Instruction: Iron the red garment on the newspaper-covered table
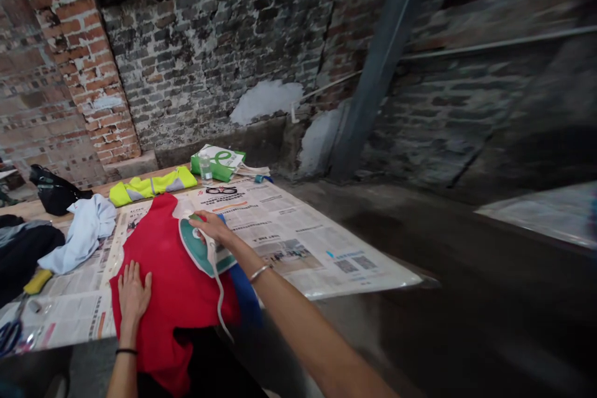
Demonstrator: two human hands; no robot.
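A red garment (161, 261) is spread over the newspaper-covered table, its lower end hanging over the near edge. My left hand (133, 292) lies flat on its left part, fingers stretched out. Gripped in my right hand (212, 227) is a green and white clothes iron (193, 247), which rests on the garment's right side. The iron's white cord (221, 305) runs down toward the near edge. Blue fabric (245, 292) shows beside and beneath the iron on the right. The iron's soleplate is hidden.
Newspaper (298, 242) covers the table. Glasses (221, 190), a clear bottle (205, 169), a green and white bag (224, 158) and a yellow reflective vest (153, 186) lie at the back. Leftward are light blue cloth (86, 233), a black bag (56, 189) and scissors (10, 333).
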